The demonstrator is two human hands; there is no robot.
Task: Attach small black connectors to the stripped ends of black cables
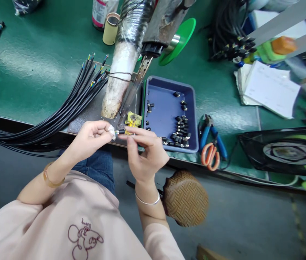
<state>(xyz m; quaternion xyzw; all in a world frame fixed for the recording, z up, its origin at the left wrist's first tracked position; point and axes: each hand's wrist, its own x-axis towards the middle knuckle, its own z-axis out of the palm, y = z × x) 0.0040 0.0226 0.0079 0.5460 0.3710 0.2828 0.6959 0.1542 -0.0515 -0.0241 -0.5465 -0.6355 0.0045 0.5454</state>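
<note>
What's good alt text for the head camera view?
A left hand pinches white material and a right hand touches a small black part beside it, at a green workbench. Black cables lie left; a blue tray holding small black pieces sits right.

Smooth plastic-sheathed cables point(60, 117); glossy tabletop point(39, 72); plastic tray point(164, 104).

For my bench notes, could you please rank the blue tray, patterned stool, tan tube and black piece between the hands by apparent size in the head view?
Blue tray, largest
Patterned stool
Tan tube
Black piece, smallest
</note>
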